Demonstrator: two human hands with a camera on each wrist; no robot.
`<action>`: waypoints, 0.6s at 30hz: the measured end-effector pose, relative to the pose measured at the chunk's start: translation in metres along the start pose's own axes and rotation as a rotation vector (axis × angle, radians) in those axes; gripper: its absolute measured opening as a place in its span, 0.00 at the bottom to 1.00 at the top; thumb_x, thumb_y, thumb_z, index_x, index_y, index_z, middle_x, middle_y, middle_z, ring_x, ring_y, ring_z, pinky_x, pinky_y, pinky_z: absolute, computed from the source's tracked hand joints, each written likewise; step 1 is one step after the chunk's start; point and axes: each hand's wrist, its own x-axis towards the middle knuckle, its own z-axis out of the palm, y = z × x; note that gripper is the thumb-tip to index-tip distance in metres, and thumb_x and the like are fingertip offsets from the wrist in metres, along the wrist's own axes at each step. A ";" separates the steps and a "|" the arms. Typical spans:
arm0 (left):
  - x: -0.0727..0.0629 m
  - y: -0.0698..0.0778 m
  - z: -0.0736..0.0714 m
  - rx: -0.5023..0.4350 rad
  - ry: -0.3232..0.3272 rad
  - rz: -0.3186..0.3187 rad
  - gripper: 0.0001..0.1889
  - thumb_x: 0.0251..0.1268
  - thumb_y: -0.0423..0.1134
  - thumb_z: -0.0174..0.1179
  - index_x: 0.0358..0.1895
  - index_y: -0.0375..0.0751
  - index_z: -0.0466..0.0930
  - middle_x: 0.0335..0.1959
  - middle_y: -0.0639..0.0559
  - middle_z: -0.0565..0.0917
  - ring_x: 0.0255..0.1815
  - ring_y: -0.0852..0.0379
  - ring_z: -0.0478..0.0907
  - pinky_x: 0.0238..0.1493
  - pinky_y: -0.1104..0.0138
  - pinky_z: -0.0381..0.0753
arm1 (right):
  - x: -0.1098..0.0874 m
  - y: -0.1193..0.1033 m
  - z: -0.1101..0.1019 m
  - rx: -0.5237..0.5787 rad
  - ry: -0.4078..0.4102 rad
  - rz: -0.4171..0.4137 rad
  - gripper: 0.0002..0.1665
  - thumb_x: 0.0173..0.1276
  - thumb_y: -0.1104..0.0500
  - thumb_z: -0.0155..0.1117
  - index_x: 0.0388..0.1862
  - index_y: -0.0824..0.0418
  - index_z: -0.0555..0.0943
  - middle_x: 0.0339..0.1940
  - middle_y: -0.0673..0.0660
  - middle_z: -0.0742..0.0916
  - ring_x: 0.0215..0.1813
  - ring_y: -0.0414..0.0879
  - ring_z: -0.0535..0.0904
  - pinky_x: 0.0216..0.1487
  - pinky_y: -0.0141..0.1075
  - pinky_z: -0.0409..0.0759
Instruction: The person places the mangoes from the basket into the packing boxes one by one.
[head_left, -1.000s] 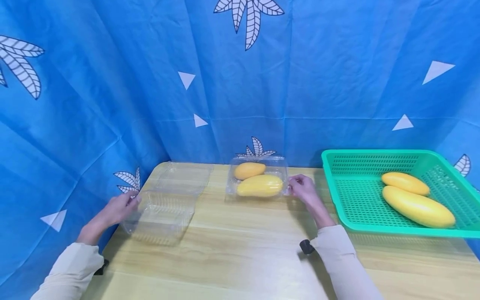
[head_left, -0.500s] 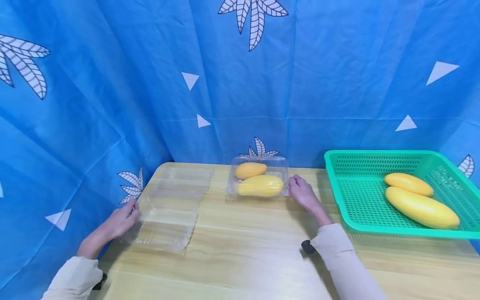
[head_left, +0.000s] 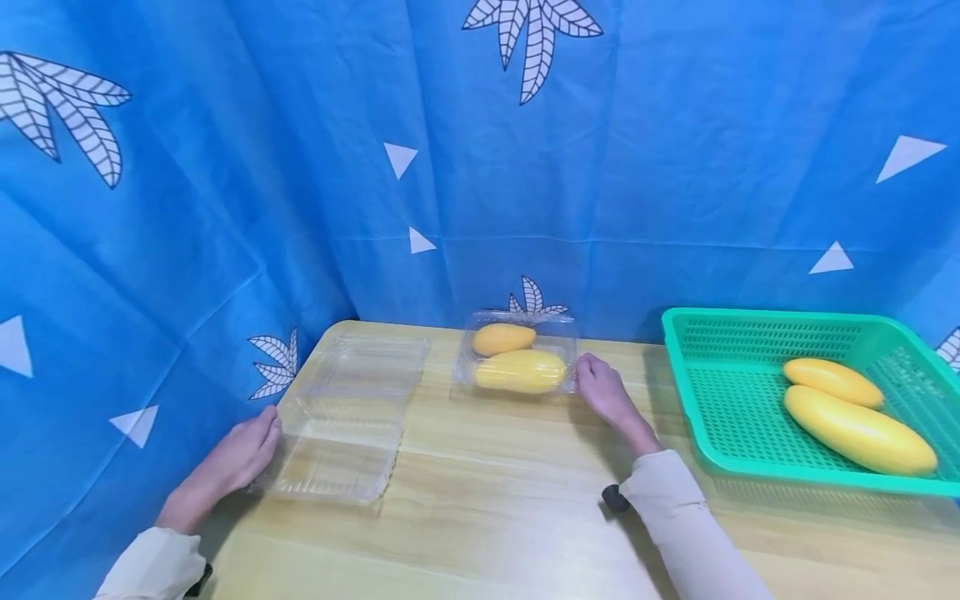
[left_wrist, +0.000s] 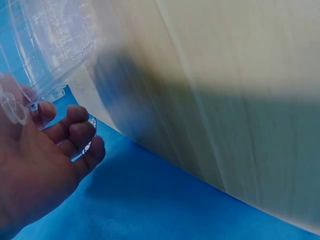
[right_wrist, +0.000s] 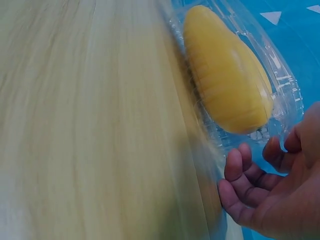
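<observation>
At the left of the head view, my left hand (head_left: 240, 454) pinches the left edge of an open clear plastic clamshell box (head_left: 341, 458), its lid folded back toward the curtain. The left wrist view shows thumb and index finger at the box's edge (left_wrist: 55, 75), with the other fingers loosely curled. My right hand (head_left: 603, 390) holds the right edge of a second clear clamshell box (head_left: 465, 379), which is closed. Inside lie a small orange-yellow mango (head_left: 504, 338) and a larger yellow fruit (head_left: 521, 372). In the right wrist view, the thumb and index finger (right_wrist: 277, 150) meet at that box's edge.
A green plastic basket (head_left: 738, 446) stands on the right with two long yellow fruits (head_left: 858, 429) inside. The light wooden table (head_left: 480, 500) ends at the back and left against a blue patterned curtain (head_left: 495, 183).
The left box's raised front part has come down flat on the table, with my left hand lowered slightly. My right hand stays at the filled box's edge. The head view has turned slightly left.
</observation>
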 end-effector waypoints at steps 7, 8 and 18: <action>-0.001 0.002 0.001 0.037 0.065 0.037 0.08 0.77 0.32 0.41 0.35 0.42 0.65 0.25 0.51 0.67 0.27 0.54 0.65 0.29 0.59 0.70 | 0.002 0.001 0.004 -0.002 0.009 -0.014 0.25 0.84 0.51 0.31 0.39 0.63 0.74 0.30 0.58 0.78 0.29 0.50 0.68 0.32 0.42 0.70; -0.003 0.002 0.002 0.050 0.071 0.028 0.08 0.77 0.32 0.42 0.34 0.43 0.65 0.25 0.52 0.67 0.27 0.54 0.65 0.29 0.59 0.69 | 0.003 0.000 0.005 -0.004 0.010 -0.017 0.24 0.84 0.52 0.31 0.39 0.62 0.73 0.29 0.58 0.78 0.28 0.50 0.69 0.32 0.42 0.70; -0.029 0.005 0.000 0.164 0.131 -0.008 0.08 0.75 0.33 0.45 0.33 0.42 0.65 0.23 0.50 0.65 0.27 0.48 0.67 0.28 0.53 0.68 | 0.009 -0.008 0.014 0.001 0.004 -0.029 0.24 0.84 0.52 0.30 0.40 0.62 0.73 0.29 0.58 0.78 0.29 0.50 0.69 0.32 0.42 0.70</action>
